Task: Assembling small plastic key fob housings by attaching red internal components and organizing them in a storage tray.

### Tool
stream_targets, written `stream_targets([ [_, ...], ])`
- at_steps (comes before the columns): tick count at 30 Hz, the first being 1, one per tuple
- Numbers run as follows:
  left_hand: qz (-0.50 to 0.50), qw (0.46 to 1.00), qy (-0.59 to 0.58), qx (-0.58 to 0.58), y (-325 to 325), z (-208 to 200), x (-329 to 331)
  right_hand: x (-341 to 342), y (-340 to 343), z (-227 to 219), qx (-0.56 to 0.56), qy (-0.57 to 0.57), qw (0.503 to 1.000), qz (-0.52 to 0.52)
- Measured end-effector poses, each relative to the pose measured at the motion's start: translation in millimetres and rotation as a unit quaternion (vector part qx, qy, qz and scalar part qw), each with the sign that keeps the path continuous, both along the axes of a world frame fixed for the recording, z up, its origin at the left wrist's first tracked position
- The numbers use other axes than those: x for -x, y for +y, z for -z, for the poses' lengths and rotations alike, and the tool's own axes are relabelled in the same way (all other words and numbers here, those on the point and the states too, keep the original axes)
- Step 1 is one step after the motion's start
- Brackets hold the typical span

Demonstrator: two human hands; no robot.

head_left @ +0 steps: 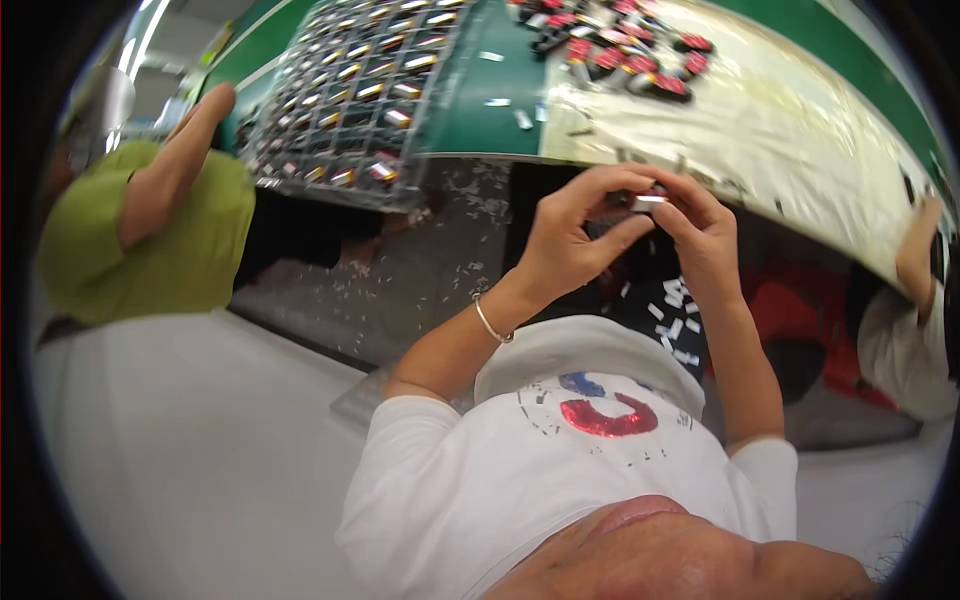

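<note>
My left hand and my right hand meet in front of the table edge. Between their fingertips they pinch a small dark-red and black piece with a bright silver-white face. Its exact kind cannot be made out, and the fingers cover part of it. Past my hands, a loose pile of small black, red and white pieces lies on the cream sheet. To the left, a clear compartment tray holds rows of similar small pieces with silver, red and yellow faces.
Small white slips lie on the green tabletop, and others are scattered on the grey floor and on my dark lap. A person in a green top sits to the left; another person's arm shows at the right.
</note>
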State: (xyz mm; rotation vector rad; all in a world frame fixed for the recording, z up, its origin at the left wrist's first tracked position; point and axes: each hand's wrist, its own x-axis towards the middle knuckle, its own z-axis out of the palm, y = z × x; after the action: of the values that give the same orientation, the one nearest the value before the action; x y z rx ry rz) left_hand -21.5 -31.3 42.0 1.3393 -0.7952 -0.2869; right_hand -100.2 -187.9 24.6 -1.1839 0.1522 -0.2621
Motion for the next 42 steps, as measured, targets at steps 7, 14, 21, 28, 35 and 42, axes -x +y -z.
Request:
stream_targets([
  [7,-0.058,0.979,-0.18,-0.08,32.7,-25.6,-35.6,-28.6,-3.1,-14.1,0.128,-0.018,0.988,-0.082],
  [14,-0.21,0.974,-0.045,-0.066,95.7,-37.7,-119.2,-84.2,-53.9,-21.3,0.574,-0.083,0.805,0.123],
  [21,-0.405,0.89,-0.116,-0.177,164.2,-16.6,-285.0,-101.0,-70.4,-7.2,0.666,-0.03,0.732,0.144],
  [28,-0.477,0.796,-0.217,-0.303,154.1,-8.6,-423.9,-103.2,-65.9,-11.9,0.653,0.003,0.741,0.16],
  [35,-0.478,0.731,-0.278,-0.4,112.5,-12.7,-507.6,-108.2,-65.4,-14.3,0.642,0.031,0.753,0.143],
  [42,-0.423,0.687,-0.364,-0.466,86.9,0.8,-537.9,-111.8,-66.3,-17.3,0.636,0.048,0.758,0.134],
])
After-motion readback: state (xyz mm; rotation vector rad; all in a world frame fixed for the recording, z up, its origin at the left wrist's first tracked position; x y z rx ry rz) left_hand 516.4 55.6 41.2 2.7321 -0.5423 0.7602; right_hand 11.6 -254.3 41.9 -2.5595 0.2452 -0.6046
